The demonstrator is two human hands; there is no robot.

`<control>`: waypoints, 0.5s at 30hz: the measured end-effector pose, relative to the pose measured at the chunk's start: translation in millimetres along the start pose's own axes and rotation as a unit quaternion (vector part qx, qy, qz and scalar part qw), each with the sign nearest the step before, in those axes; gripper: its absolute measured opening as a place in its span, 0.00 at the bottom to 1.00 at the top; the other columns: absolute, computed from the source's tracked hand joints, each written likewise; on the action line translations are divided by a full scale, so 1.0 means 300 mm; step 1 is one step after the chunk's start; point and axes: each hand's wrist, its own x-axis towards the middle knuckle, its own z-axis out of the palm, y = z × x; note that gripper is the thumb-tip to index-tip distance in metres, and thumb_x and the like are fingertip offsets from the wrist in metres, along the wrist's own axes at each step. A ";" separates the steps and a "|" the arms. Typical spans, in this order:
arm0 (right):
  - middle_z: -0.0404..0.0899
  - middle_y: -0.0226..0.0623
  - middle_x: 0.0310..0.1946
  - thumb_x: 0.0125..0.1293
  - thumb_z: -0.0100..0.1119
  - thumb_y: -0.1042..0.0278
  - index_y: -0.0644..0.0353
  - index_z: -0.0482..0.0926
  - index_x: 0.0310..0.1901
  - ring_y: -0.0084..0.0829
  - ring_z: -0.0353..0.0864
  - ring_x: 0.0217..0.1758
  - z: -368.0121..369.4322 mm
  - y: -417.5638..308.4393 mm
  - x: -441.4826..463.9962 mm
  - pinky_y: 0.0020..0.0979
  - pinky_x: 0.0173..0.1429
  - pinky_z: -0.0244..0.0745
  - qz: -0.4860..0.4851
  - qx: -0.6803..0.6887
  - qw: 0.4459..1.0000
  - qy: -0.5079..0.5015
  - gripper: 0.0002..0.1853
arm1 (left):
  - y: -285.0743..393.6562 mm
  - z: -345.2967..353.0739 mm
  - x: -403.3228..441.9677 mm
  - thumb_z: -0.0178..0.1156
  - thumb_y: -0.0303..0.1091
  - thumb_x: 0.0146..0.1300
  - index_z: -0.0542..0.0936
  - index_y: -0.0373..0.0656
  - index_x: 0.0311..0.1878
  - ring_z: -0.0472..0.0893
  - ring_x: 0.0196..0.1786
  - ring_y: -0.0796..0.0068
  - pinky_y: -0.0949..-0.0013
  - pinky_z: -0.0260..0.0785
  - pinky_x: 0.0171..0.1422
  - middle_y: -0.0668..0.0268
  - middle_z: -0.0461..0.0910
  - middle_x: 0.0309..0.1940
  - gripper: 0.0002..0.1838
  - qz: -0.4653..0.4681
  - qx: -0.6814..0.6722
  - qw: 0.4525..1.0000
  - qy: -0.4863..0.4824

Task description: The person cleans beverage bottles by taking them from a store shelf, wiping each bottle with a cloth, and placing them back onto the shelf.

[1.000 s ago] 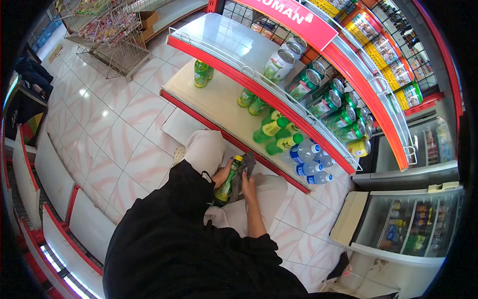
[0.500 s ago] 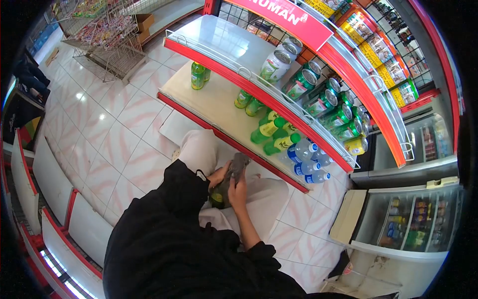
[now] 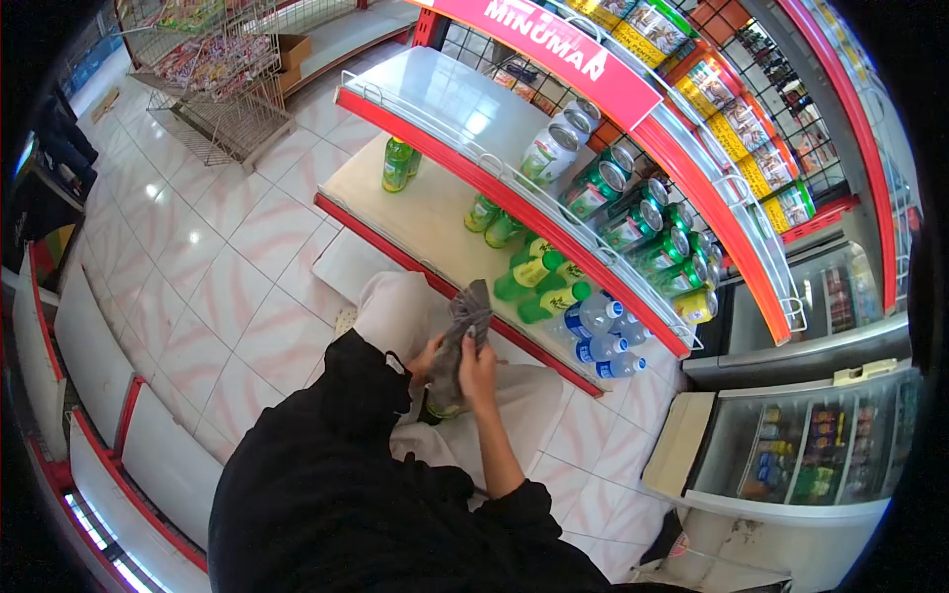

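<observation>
A grey cloth (image 3: 469,308) is bunched over the upper part of a green bottle (image 3: 442,403), which stands between my legs, mostly covered. My right hand (image 3: 477,374) is closed on the cloth from the right side. On the other side, my left hand (image 3: 425,360) is closed at the bottle, its fingers partly hidden behind the cloth. Just beyond my knees, the lower shelf (image 3: 366,183) holds green bottles (image 3: 534,277) and clear water bottles with blue labels (image 3: 593,318).
Drink cans (image 3: 603,183) stand on the upper shelf (image 3: 435,84). Glass-door coolers (image 3: 811,435) are at the right. A wire basket rack (image 3: 213,89) stands at the far left, and white shelf panels (image 3: 94,326) line the left side. Tiled floor (image 3: 237,257) lies around me.
The grey cloth has risen and spread, now covering more of the bottle. Both hands stay close together around it. My view has shifted slightly.
</observation>
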 end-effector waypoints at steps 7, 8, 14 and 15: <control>0.62 0.52 0.56 0.58 0.47 0.69 0.69 0.62 0.54 0.46 0.60 0.60 0.148 0.068 -0.082 0.36 0.64 0.51 -0.243 -0.145 0.959 -0.005 0.22 | -0.343 0.266 -0.005 0.53 0.35 0.50 0.74 0.41 0.32 0.75 0.25 0.62 0.63 0.67 0.31 0.60 0.74 0.20 0.09 -0.020 -0.108 0.992 0.068; 0.59 0.52 0.58 0.57 0.47 0.71 0.69 0.62 0.55 0.46 0.57 0.62 0.148 0.069 -0.103 0.37 0.65 0.47 -0.245 -0.160 0.955 -0.039 0.23 | -0.338 0.262 0.000 0.51 0.35 0.52 0.74 0.41 0.33 0.75 0.24 0.64 0.64 0.67 0.30 0.61 0.74 0.21 0.09 -0.005 -0.138 0.987 0.087; 0.57 0.53 0.59 0.52 0.48 0.76 0.70 0.60 0.56 0.48 0.55 0.63 0.075 0.228 -0.248 0.37 0.66 0.46 -0.135 -0.011 0.987 -0.088 0.26 | -0.079 0.148 0.020 0.52 0.35 0.52 0.72 0.40 0.36 0.72 0.28 0.63 0.65 0.64 0.32 0.60 0.72 0.24 0.10 -0.085 -0.243 0.966 0.039; 0.56 0.53 0.59 0.51 0.48 0.76 0.70 0.60 0.56 0.48 0.54 0.64 0.055 0.223 -0.258 0.37 0.66 0.46 -0.044 0.048 0.995 -0.075 0.27 | -0.033 0.155 0.019 0.52 0.36 0.53 0.71 0.40 0.37 0.72 0.29 0.64 0.66 0.64 0.34 0.60 0.71 0.26 0.11 -0.085 -0.249 0.964 0.032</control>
